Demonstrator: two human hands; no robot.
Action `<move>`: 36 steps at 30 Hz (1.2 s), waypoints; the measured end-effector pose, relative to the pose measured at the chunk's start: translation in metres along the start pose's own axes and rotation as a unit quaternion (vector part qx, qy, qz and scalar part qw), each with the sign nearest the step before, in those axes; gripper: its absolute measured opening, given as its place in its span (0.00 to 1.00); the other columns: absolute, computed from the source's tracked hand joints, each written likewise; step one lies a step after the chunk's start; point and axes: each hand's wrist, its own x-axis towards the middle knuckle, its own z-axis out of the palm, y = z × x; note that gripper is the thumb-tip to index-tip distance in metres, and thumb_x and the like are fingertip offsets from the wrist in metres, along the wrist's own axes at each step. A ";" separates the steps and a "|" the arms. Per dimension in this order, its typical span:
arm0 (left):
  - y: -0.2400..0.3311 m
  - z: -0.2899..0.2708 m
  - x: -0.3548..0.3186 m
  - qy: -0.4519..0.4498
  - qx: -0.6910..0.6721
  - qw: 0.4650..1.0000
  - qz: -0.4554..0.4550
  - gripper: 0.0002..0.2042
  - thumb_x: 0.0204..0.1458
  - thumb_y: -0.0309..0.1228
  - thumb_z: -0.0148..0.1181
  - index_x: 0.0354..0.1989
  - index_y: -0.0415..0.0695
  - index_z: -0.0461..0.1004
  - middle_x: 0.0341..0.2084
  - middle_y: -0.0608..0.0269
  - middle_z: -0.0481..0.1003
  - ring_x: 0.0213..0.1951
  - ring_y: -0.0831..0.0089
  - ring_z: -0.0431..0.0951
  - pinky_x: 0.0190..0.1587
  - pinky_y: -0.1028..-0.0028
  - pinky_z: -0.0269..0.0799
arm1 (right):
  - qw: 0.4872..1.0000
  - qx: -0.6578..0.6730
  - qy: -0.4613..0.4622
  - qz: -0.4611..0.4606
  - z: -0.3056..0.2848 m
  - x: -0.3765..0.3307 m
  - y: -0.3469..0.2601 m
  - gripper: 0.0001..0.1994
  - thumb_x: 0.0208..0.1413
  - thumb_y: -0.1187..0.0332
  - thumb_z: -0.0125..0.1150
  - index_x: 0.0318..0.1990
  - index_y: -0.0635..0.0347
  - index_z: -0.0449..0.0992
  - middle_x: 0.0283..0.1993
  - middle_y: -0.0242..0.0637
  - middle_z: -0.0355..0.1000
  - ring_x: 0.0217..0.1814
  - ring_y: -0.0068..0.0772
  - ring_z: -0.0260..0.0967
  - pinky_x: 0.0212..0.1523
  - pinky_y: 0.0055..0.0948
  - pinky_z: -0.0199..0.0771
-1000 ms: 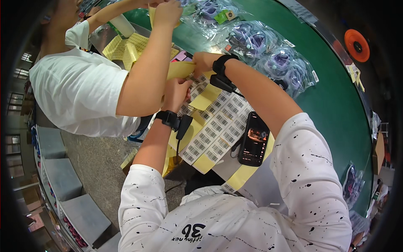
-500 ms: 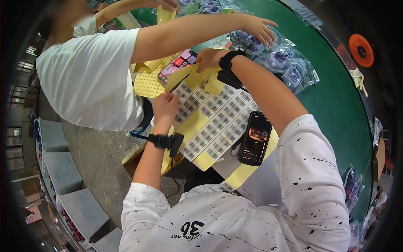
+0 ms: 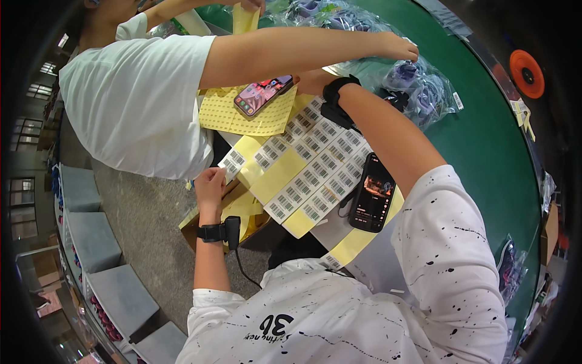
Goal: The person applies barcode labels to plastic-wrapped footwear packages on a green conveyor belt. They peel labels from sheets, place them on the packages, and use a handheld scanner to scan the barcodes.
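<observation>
Up and to the right of the fingers of the left hand [image 3: 209,188], a smartphone with a bright pink screen [image 3: 260,96] lies on a yellow dotted paper sheet [image 3: 224,118]. Farther right of those fingers rests a black smartphone with a dark screen [image 3: 371,194]. Well beyond it, clear plastic bags of purple parts [image 3: 421,88] sit on the green table [image 3: 485,164], with an orange round disc [image 3: 526,73] near its far rim. Just above the fingers stands a co-worker in a white T-shirt [image 3: 133,103]. Just below them is what looks like a brown cardboard box [image 3: 193,229]. Grey plastic crates [image 3: 91,242] line the floor, lower left.
</observation>
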 end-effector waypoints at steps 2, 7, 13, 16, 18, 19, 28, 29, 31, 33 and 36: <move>0.000 -0.005 -0.006 0.007 -0.013 1.000 -0.001 0.07 0.55 0.28 0.58 0.28 0.39 0.74 0.15 0.73 0.66 0.14 0.85 0.61 0.16 0.82 0.52 | 0.998 -0.003 0.053 -0.015 -0.001 -0.009 -0.009 0.19 0.39 0.67 0.70 0.42 0.60 0.77 0.39 0.45 0.75 0.45 0.49 0.72 0.44 0.40 0.72; -0.009 -0.008 -0.011 0.000 -0.020 1.000 0.004 0.10 0.59 0.32 0.53 0.28 0.41 0.73 0.14 0.71 0.67 0.14 0.83 0.62 0.16 0.81 0.52 | 0.971 -0.091 0.198 -0.096 -0.009 -0.045 0.010 0.21 0.46 0.69 0.64 0.48 0.67 0.71 0.46 0.51 0.72 0.48 0.48 0.71 0.50 0.35 0.69; 0.010 0.017 -0.098 -0.321 0.133 0.936 -0.059 0.12 0.58 0.34 0.55 0.30 0.36 0.77 0.19 0.65 0.74 0.20 0.81 0.71 0.24 0.80 0.66 | 0.977 0.151 0.153 0.007 -0.085 -0.222 -0.050 0.15 0.56 0.70 0.61 0.48 0.72 0.72 0.46 0.42 0.75 0.47 0.30 0.72 0.50 0.28 0.71; 0.008 0.045 -0.145 -0.500 0.146 0.852 -0.041 0.14 0.58 0.36 0.59 0.39 0.35 0.78 0.24 0.63 0.78 0.24 0.80 0.74 0.28 0.79 0.70 | 0.931 0.327 0.131 0.097 -0.074 -0.297 -0.056 0.11 0.57 0.69 0.61 0.40 0.70 0.76 0.35 0.34 0.76 0.38 0.18 0.71 0.40 0.21 0.71; 0.009 0.063 -0.163 -0.529 0.199 0.825 -0.016 0.15 0.58 0.36 0.58 0.42 0.35 0.78 0.26 0.62 0.78 0.25 0.79 0.74 0.31 0.78 0.71 | 0.915 0.349 0.132 0.153 -0.058 -0.340 -0.056 0.10 0.58 0.69 0.61 0.40 0.69 0.76 0.35 0.31 0.77 0.38 0.18 0.71 0.40 0.22 0.72; 0.005 0.072 -0.169 -0.530 0.191 0.826 -0.017 0.14 0.59 0.36 0.58 0.37 0.34 0.78 0.24 0.62 0.77 0.25 0.80 0.74 0.31 0.79 0.71 | 0.905 0.357 0.133 0.187 -0.047 -0.360 -0.058 0.10 0.58 0.70 0.60 0.40 0.69 0.76 0.35 0.31 0.77 0.38 0.18 0.71 0.41 0.22 0.72; 0.053 0.101 -0.192 -0.631 0.053 0.759 -0.152 0.13 0.62 0.34 0.53 0.29 0.39 0.73 0.18 0.72 0.70 0.20 0.88 0.63 0.22 0.83 0.58 | 0.779 0.563 -0.158 0.229 0.028 -0.432 -0.127 0.11 0.62 0.64 0.55 0.40 0.64 0.77 0.30 0.29 0.72 0.28 0.16 0.64 0.30 0.19 0.64; 0.065 0.106 -0.193 -0.641 0.018 0.749 -0.170 0.12 0.63 0.34 0.53 0.31 0.39 0.74 0.19 0.73 0.70 0.20 0.88 0.63 0.23 0.84 0.58 | 0.726 0.636 -0.154 0.212 0.032 -0.434 -0.131 0.13 0.64 0.63 0.53 0.42 0.64 0.76 0.29 0.29 0.70 0.27 0.16 0.62 0.28 0.19 0.63; 0.084 0.115 -0.199 -0.665 -0.006 0.723 -0.186 0.11 0.63 0.34 0.53 0.32 0.40 0.74 0.19 0.73 0.70 0.20 0.88 0.63 0.22 0.84 0.57 | 0.602 0.766 -0.150 0.170 0.044 -0.435 -0.135 0.16 0.66 0.59 0.49 0.45 0.66 0.74 0.26 0.30 0.67 0.24 0.17 0.59 0.24 0.20 0.59; 0.103 0.122 -0.201 -0.688 -0.020 0.703 -0.180 0.11 0.63 0.34 0.53 0.32 0.40 0.75 0.19 0.73 0.70 0.20 0.88 0.63 0.22 0.84 0.57 | 0.455 0.860 -0.155 0.170 0.046 -0.440 -0.139 0.19 0.67 0.56 0.46 0.47 0.66 0.71 0.23 0.30 0.63 0.22 0.16 0.55 0.22 0.19 0.56; 0.117 0.128 -0.198 -0.738 -0.007 0.658 -0.147 0.11 0.63 0.34 0.52 0.33 0.40 0.75 0.18 0.73 0.70 0.19 0.88 0.62 0.21 0.84 0.56 | 0.294 0.924 -0.139 0.200 0.047 -0.448 -0.142 0.17 0.67 0.58 0.49 0.50 0.65 0.67 0.24 0.28 0.60 0.20 0.16 0.51 0.19 0.17 0.52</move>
